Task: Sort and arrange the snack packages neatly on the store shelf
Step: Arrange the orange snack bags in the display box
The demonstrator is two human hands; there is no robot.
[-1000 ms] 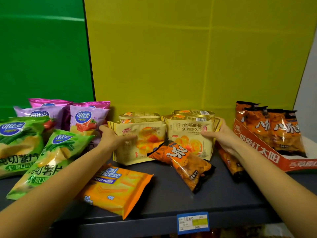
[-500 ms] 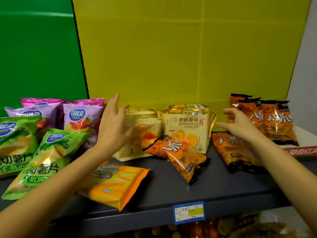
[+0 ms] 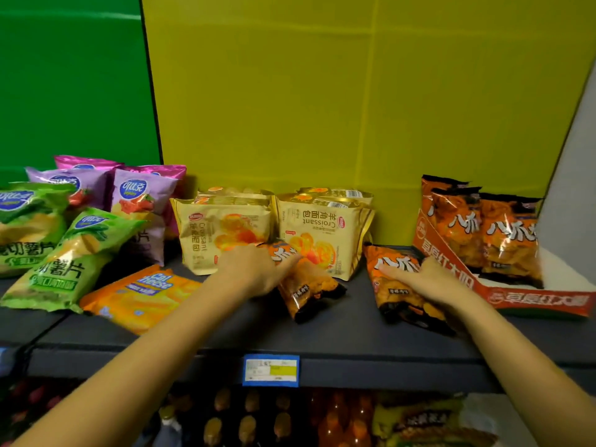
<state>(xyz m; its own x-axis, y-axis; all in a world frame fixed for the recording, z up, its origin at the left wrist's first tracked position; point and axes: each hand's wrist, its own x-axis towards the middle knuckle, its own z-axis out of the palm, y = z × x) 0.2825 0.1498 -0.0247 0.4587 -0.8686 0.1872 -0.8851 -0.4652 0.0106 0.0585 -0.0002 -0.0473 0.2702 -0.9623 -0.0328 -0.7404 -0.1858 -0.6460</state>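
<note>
Two orange packets on dark shelf (image 3: 338, 330), left hand (image 3: 254, 269) gripping one (image 3: 306, 282), right hand (image 3: 429, 279) gripping another (image 3: 396, 285)

Two green chip bags (image 3: 30, 227), three purple chip bags (image 3: 142, 201), four croissant packs (image 3: 222, 237), one wafer pack (image 3: 142, 298), five orange snack bags (image 3: 509, 240).

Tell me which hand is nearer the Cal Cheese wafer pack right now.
Left. The left hand rests on a loose orange bag just right of the Cal Cheese wafer pack; the right hand lies on another orange bag, much farther right.
</note>
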